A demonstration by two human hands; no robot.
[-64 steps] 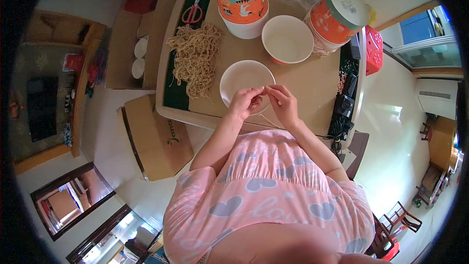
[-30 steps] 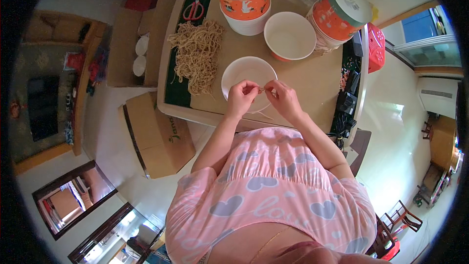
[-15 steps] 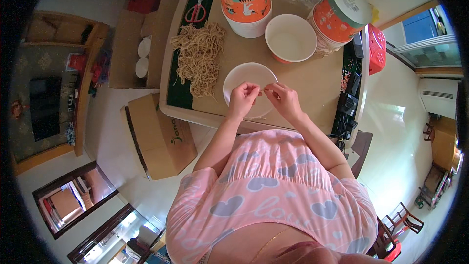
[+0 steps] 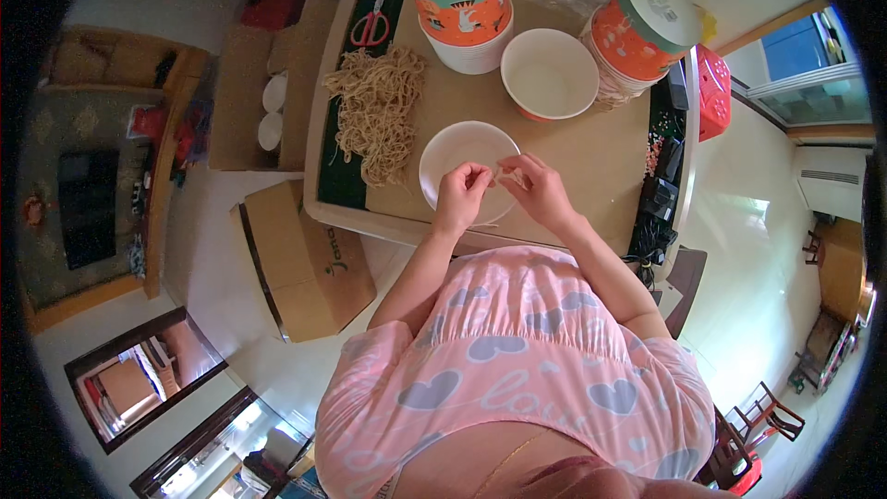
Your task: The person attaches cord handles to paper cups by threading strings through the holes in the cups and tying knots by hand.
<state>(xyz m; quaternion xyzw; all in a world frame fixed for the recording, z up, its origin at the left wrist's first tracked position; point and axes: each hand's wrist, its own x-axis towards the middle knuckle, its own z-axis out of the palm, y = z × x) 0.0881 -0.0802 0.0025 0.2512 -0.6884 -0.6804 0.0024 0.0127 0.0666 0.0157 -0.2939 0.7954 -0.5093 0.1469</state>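
Observation:
My left hand (image 4: 463, 196) and my right hand (image 4: 539, 190) meet over a white paper tub (image 4: 443, 150) near the table's front edge. Both are closed in a pinch, fingertips almost touching. A short, thin pale strand, perhaps twine, seems to run between them; the fingers hide most of it. Left of the tub lies a tangled heap of tan twine (image 4: 379, 115). Beyond the heap rest red-handled scissors (image 4: 370, 28). An upright white tub (image 4: 550, 74) stands past my right hand, its inside facing up.
Stacks of upturned orange-and-green printed tubs stand at the back (image 4: 462, 14) and back right (image 4: 637, 32). Black adapters and cables (image 4: 656, 199) line the table's right edge. Cardboard boxes sit on the floor at left (image 4: 309, 263). A red plastic stool (image 4: 712, 92) stands beyond the right edge.
My fingertips stay close together and have shifted slightly, with the right fingers changing their pinch. The tub beneath appears a little farther left. Everything else looks the same.

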